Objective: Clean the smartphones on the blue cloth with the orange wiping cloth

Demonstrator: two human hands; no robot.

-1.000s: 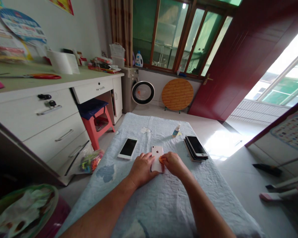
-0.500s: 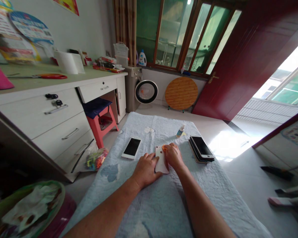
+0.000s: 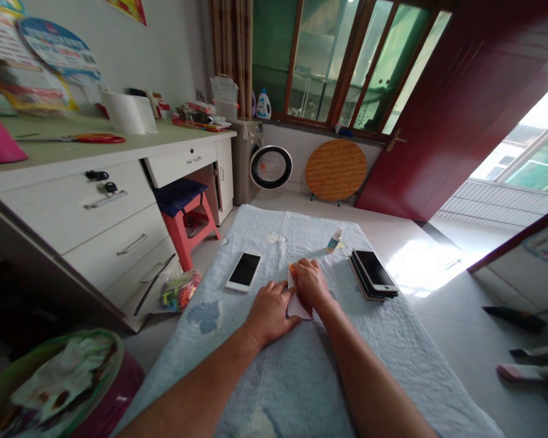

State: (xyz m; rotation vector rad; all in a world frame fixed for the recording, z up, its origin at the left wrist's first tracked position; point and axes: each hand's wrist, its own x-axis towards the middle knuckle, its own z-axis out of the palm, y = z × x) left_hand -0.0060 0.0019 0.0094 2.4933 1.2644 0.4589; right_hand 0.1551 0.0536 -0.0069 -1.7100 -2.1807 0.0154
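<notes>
A pale pink smartphone (image 3: 298,309) lies back side up on the light blue quilted cover, partly hidden by my hands. My left hand (image 3: 270,310) grips its left and lower edges with fingers and thumb. Over the upper part of the phone, my right hand (image 3: 311,283) presses a small orange cloth (image 3: 292,268) against the back; most of the cloth is under the fingers. To the left rests a white smartphone (image 3: 243,271) with a dark screen. A small spray bottle (image 3: 333,241) stands beyond my right hand, and a stack of phones (image 3: 374,272) sits to the right.
The quilted cover (image 3: 265,389) spreads over the surface before me. At left are a white desk (image 3: 105,219), a red stool (image 3: 187,228) and a waste bin (image 3: 123,389). A washing machine (image 3: 245,164) with its door open and a round wooden tabletop (image 3: 335,170) stand beyond.
My right hand has slid left with the orange cloth across the top of the pink phone, covering its logo and camera. My left hand keeps its hold.
</notes>
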